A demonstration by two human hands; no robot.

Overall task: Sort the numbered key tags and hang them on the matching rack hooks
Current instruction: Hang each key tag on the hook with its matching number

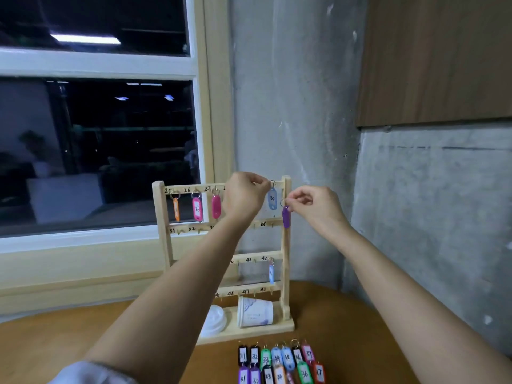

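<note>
Both hands were up at the top rail of the rack, and the right one held a purple tag.

The right hand (313, 209) pinched the ring of the purple tag (286, 217) with thumb and fingertip, so the tag hung free just outside the right post of the rack (159, 217), probably ready for its hook. The left hand (245, 198) had its fingers curled at the top rail, close to the ring of the blue tag 30 (272, 199); whether it gripped anything could not be told. Room there looked narrow, because the post and the blue tag 30 stood close together. The unsorted tags (279, 361) lay in two rows on the table (69, 342), in front of the rack's base.
</note>
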